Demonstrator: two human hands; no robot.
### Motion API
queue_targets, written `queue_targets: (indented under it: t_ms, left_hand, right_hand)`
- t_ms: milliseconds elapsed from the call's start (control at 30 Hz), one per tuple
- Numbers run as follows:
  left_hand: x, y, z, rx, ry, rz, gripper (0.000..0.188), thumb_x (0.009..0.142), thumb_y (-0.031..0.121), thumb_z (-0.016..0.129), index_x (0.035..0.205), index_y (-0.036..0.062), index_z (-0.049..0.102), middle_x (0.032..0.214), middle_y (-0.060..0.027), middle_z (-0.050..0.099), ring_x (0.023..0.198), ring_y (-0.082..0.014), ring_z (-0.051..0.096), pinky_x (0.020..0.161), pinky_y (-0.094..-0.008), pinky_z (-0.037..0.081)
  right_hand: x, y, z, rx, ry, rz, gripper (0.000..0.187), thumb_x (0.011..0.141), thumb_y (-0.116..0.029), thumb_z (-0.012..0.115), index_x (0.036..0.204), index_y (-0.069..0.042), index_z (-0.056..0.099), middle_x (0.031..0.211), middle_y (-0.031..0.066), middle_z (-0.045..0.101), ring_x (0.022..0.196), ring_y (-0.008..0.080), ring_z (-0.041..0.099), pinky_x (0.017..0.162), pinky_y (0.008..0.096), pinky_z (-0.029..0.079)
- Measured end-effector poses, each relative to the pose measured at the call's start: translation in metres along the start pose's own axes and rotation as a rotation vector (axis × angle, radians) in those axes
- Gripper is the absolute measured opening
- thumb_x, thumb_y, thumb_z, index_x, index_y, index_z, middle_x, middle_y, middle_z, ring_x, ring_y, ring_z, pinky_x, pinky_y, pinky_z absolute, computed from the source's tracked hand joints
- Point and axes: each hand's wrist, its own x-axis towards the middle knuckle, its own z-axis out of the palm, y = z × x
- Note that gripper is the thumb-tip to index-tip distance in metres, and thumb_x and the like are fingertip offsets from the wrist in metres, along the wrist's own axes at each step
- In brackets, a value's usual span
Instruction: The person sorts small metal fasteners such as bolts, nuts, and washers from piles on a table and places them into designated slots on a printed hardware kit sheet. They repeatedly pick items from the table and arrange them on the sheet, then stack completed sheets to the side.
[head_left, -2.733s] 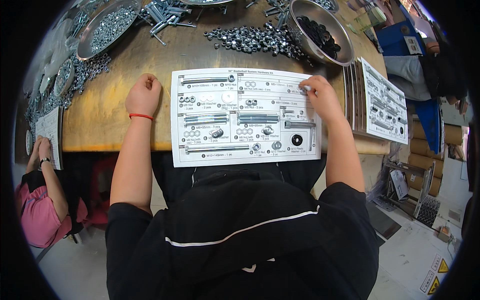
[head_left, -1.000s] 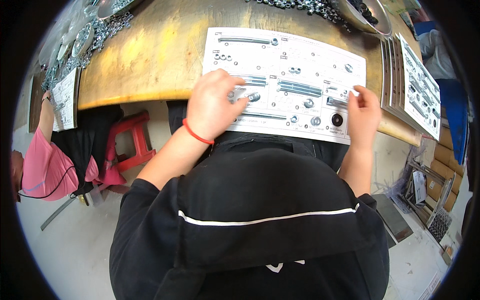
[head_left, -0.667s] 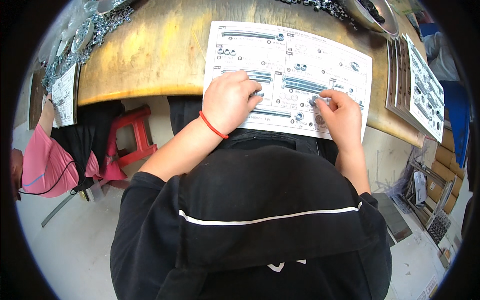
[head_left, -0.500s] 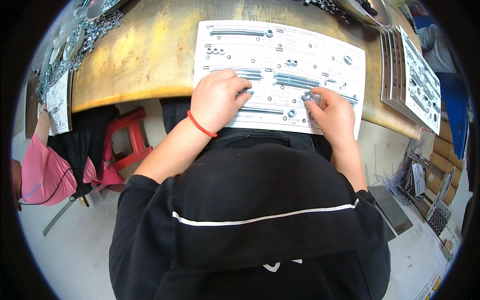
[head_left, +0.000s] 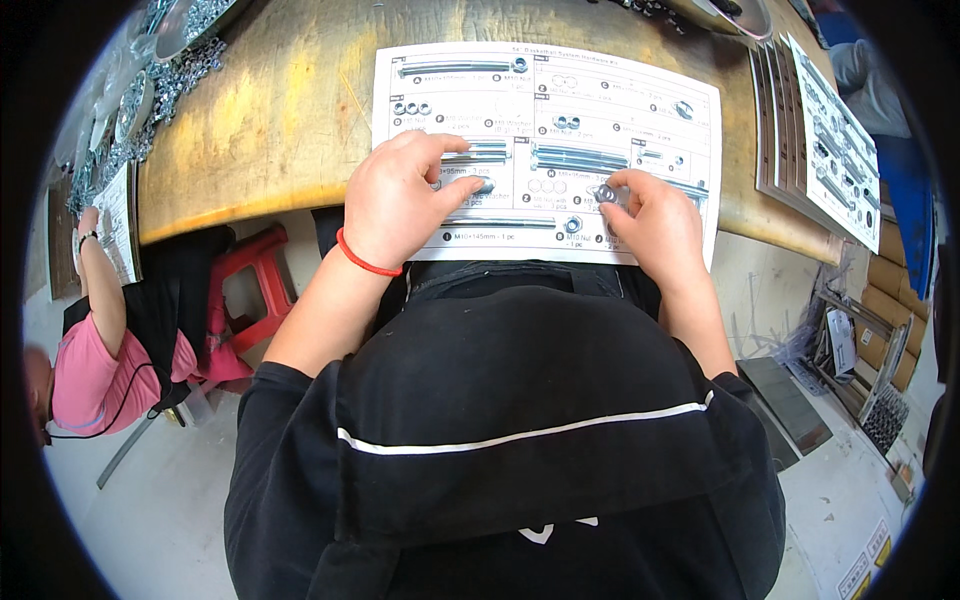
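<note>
A white hardware sheet (head_left: 470, 85) with outlined boxes lies across the table's near edge. Bolts and nuts rest over its boxes, among them a pair of long bolts (head_left: 580, 157) in the middle. My left hand (head_left: 395, 195), with a red cord at the wrist, hovers over the sheet's left part. Its thumb and forefinger are apart, the thumb tip beside a small metal piece (head_left: 487, 186). At the right part, my right hand (head_left: 655, 220) pinches a grey washer (head_left: 606, 194) between thumb and forefinger, close above the sheet. Its other fingers are curled.
Heaps of loose metal hardware (head_left: 200, 70) and a metal bowl (head_left: 190, 20) occupy the far left. Another bowl (head_left: 740, 15) stands far right. A stack of printed boards (head_left: 835, 150) overhangs the right edge. A person in pink (head_left: 110, 350) works at left, near a red stool (head_left: 255, 280).
My left hand has drawn slightly left, its thumb and forefinger wider apart. My right hand keeps its pinch on the washer. The co-worker at left has shifted an arm.
</note>
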Motion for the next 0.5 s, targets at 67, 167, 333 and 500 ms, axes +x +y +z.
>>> queue_targets:
  t_ms: [67,167,333,500]
  left_hand:
    - [0.000,0.000,0.000,-0.008,-0.002,-0.024,0.034,0.068,0.012,0.082,0.100,0.0089,0.071,0.066,-0.0034,0.048,0.062,-0.0178,0.050,0.057,-0.0301,0.043]
    - [0.003,-0.002,0.001,-0.011,-0.018,-0.034,0.033,0.069,0.011,0.082,0.100,0.0082,0.071,0.067,-0.0033,0.048,0.062,-0.0171,0.050,0.057,-0.0298,0.042]
    - [0.005,-0.002,-0.002,-0.022,-0.018,-0.052,0.032,0.070,0.011,0.081,0.100,0.0071,0.071,0.066,-0.0030,0.049,0.061,-0.0164,0.048,0.056,-0.0296,0.042]
    - [0.007,-0.004,-0.001,-0.018,-0.020,-0.065,0.032,0.070,0.011,0.081,0.099,0.0063,0.071,0.066,-0.0029,0.049,0.060,-0.0158,0.047,0.056,-0.0292,0.042]
  right_hand:
    - [0.000,0.004,0.006,0.042,0.051,-0.051,0.025,0.076,-0.020,0.073,0.099,-0.010,0.069,0.071,0.0076,0.060,0.068,0.0259,0.060,0.062,0.0376,0.046]
    - [0.004,0.005,0.010,0.050,0.066,-0.077,0.025,0.075,-0.020,0.075,0.098,-0.012,0.069,0.062,0.0047,0.055,0.060,0.0232,0.056,0.057,0.0361,0.044]
    - [0.003,0.010,0.008,0.032,0.081,-0.114,0.026,0.076,-0.020,0.075,0.100,-0.012,0.070,0.064,0.0052,0.056,0.061,0.0237,0.057,0.058,0.0364,0.045]
    - [0.003,0.005,-0.001,-0.039,0.010,-0.062,0.023,0.080,-0.021,0.070,0.100,-0.011,0.071,0.090,0.0102,0.071,0.084,0.0293,0.067,0.074,0.0394,0.052]
